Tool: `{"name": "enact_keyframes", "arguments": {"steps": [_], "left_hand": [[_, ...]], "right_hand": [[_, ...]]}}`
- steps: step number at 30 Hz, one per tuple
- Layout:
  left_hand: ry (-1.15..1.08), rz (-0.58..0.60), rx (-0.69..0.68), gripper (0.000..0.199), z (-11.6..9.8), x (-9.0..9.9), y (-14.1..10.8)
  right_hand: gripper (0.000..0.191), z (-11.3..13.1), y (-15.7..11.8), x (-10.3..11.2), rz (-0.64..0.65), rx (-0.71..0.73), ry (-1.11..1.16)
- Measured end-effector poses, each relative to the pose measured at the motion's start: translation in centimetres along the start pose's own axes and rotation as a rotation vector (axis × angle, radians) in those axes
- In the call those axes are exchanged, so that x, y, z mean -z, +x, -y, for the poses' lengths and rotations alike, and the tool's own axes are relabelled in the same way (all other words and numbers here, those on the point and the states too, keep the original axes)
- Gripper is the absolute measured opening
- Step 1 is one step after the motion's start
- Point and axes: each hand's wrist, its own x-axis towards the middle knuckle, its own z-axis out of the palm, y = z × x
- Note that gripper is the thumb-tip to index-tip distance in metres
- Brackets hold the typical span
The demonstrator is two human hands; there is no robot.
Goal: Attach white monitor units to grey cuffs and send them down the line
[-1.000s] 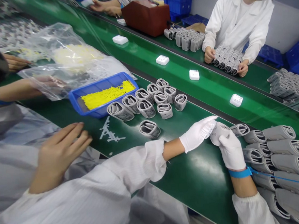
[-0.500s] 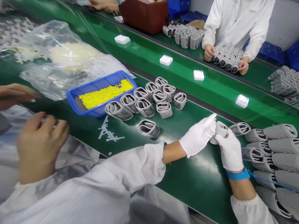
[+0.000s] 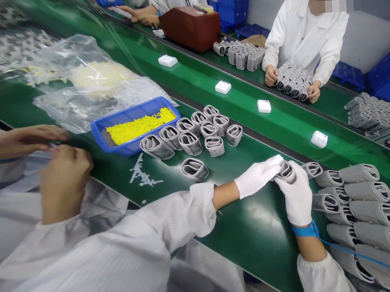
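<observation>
My right hand, in a white glove with a blue wrist strap, is closed around a rolled grey cuff. The open end of the roll faces up toward me. From the other side, my left hand, also gloved, has its fingers pressed together against the same cuff; its fingertips are partly hidden. One loose rolled cuff lies on the green table left of my hands. Beyond it stands a group of similar rolled cuffs. Stacked rolls lie right of my right hand.
A blue tray of yellow pieces and clear plastic bags sit to the left. White devices lie on the green conveyor. A co-worker's hands work at the left; another person handles cuffs across the belt.
The cuff in my hands has turned so its coiled end shows, and my left fingers have come onto it. The neighbour's hands at the left have come together.
</observation>
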Motion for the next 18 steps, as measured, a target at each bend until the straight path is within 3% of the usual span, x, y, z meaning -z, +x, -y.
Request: {"name": "enact_keyframes", "arguments": {"steps": [5,15,18], "left_hand": [[0.086,0.111,0.011,0.044,-1.0,1.6,0.7],[-0.060,0.069,0.078,0.024,-1.4,1.8,1.2],[-0.090,0.055,0.090,0.030,-1.4,1.8,1.3]], "right_hand": [[0.056,-0.6,0.0,0.4,0.077,0.104,-0.076],[0.042,-0.2,-0.7,-0.1,0.151,0.282,-0.233],[0.044,-0.1,-0.9,-0.2,0.160,0.275,-0.222]]}}
